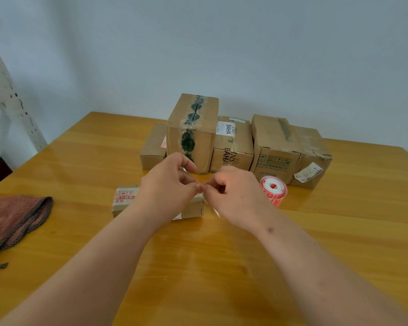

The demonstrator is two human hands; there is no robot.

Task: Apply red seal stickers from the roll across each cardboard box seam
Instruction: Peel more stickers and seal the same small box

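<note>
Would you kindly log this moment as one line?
left hand and right hand: fingertips pinched together | small box: beneath | sticker roll: on table

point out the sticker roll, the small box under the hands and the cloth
sticker roll (274,191), head view, on its red outer wrap.
small box (124,200), head view, on its left end with the red print.
cloth (14,217), head view, on its pink folded top.

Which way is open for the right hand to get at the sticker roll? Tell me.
Probably straight to its right: the sticker roll lies on the table just beside the right hand, with nothing between them. But its fingers look busy pinching something small against the left hand.
</note>
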